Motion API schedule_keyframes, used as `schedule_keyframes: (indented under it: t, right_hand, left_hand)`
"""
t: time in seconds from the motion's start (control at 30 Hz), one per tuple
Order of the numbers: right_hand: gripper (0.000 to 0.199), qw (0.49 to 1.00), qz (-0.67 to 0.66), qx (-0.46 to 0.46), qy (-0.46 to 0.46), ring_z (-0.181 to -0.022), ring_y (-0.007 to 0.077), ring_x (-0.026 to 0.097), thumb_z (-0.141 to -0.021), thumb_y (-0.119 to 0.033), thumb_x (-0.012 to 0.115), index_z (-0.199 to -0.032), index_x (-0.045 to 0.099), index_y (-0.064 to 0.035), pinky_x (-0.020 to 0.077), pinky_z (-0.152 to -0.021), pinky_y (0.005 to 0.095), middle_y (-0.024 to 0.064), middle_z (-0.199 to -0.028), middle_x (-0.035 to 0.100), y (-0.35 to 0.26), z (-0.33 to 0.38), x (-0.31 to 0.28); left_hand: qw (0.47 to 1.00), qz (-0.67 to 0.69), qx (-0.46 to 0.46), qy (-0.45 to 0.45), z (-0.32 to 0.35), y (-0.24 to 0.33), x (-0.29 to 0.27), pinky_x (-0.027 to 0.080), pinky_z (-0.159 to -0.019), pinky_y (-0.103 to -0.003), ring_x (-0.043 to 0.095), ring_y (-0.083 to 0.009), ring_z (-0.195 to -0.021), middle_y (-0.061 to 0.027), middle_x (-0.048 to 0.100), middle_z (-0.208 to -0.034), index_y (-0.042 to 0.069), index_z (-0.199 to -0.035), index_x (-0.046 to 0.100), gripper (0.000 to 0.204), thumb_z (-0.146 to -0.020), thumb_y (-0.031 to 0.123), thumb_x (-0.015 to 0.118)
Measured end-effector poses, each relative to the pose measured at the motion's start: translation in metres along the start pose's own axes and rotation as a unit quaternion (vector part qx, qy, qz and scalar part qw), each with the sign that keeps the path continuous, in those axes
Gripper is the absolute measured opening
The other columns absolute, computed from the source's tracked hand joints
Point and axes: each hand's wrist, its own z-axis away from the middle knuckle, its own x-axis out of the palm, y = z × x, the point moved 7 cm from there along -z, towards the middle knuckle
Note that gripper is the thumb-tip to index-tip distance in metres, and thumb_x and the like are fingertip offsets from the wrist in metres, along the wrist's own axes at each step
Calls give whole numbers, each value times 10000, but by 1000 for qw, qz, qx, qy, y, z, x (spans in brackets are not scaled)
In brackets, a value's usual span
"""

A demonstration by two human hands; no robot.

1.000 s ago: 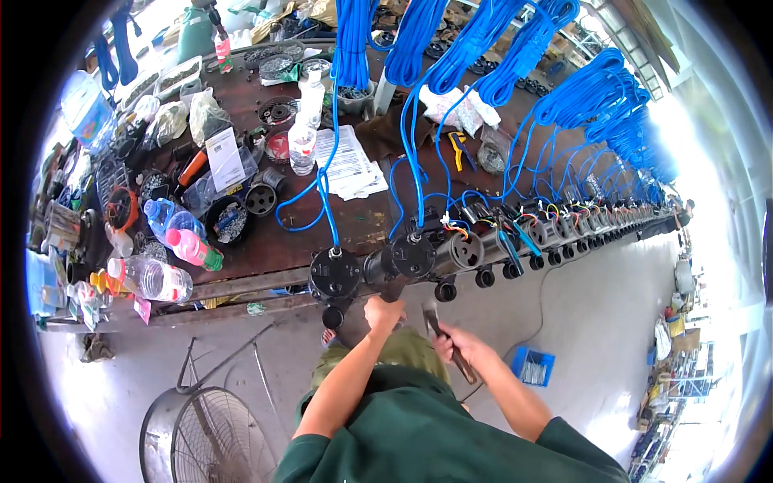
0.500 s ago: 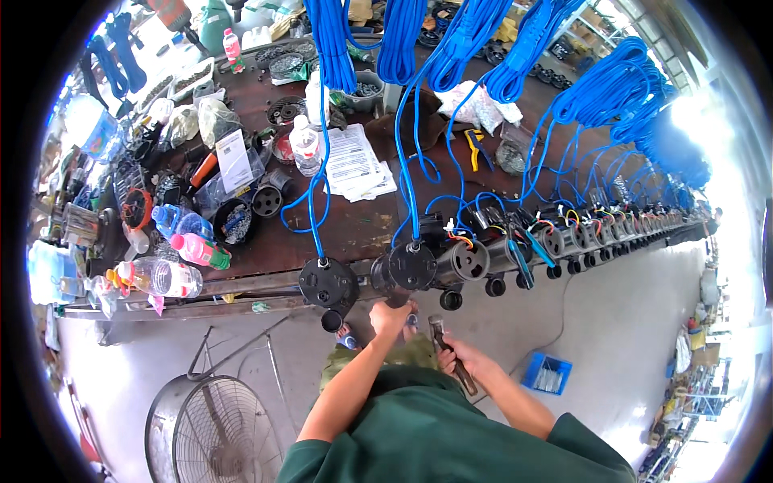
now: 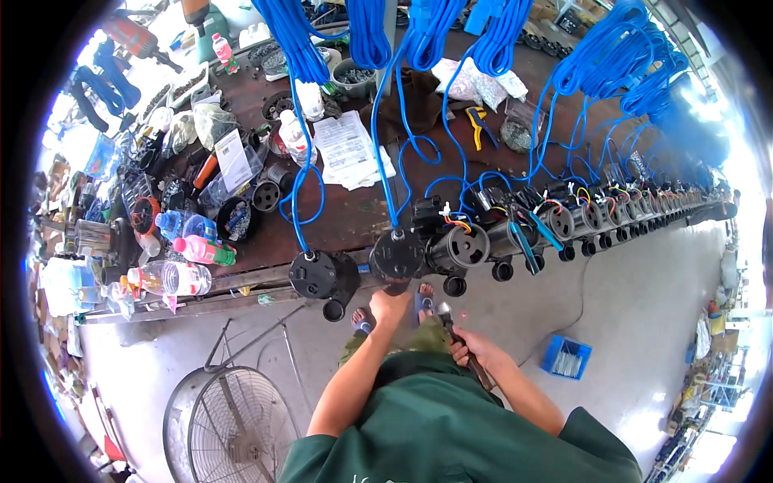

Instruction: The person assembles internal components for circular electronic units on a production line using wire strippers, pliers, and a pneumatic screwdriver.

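Observation:
My left hand (image 3: 390, 307) is closed around the short spout at the front edge of a black round motor housing (image 3: 396, 256), whose cap has a blue cable coming out of the top. My right hand (image 3: 475, 346) grips a hammer (image 3: 481, 375) by its handle, held low in front of my body with the metal head pointing up toward the bench. Left of the gripped housing stands a similar black housing (image 3: 312, 276), also with a blue cable. To the right, an uncapped housing (image 3: 460, 248) shows coloured wires.
A long row of housings runs right along the bench (image 3: 266, 258). Blue-handled pliers (image 3: 523, 244) lie across some. Coiled blue cables (image 3: 491, 44) hang above. Bottles (image 3: 187, 278), papers (image 3: 348, 149) and yellow pliers (image 3: 479, 129) lie around. A fan (image 3: 241, 427) and blue crate (image 3: 566, 357) stand on the floor.
The whole view has shifted slightly. My left hand stays on the housing's spout, and the hammer remains in my right hand, with its head now tilted a little differently.

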Motion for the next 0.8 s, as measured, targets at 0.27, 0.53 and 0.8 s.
schedule_keyframes:
  t: [0.27, 0.53, 0.8]
  right_hand:
    - [364, 949, 207, -210, -113, -481, 26, 360, -1119, -468, 480, -991, 515, -129, 301, -434, 220, -86, -679, 413, -58, 109, 147]
    - [370, 993, -55, 39, -99, -499, 1, 391, -1080, -471, 568, -972, 542, -117, 329, -458, 202, -92, -683, 434, -15, 21, 39]
    - [430, 940, 186, -177, -224, -466, 10, 354, -1079, -543, 528, -1010, 521, -119, 314, -428, 217, -90, -662, 399, -56, 153, 173]
  left_hand:
    - [994, 106, -19, -27, -7, -1, 11, 450, -412, -355, 553, -178, -434, -47, 611, -585, 1, -683, 658, 368, -717, 312, 853]
    - [1000, 11, -1, -9, -6, 2, 9, 611, -767, -424, 769, -316, -852, -207, 772, -930, -72, -936, 739, 515, -677, 345, 893]
    - [997, 36, -28, -54, 30, 37, -27, 610, -860, -426, 773, -340, -988, -252, 775, -1042, -68, -1052, 757, 556, -670, 321, 861]
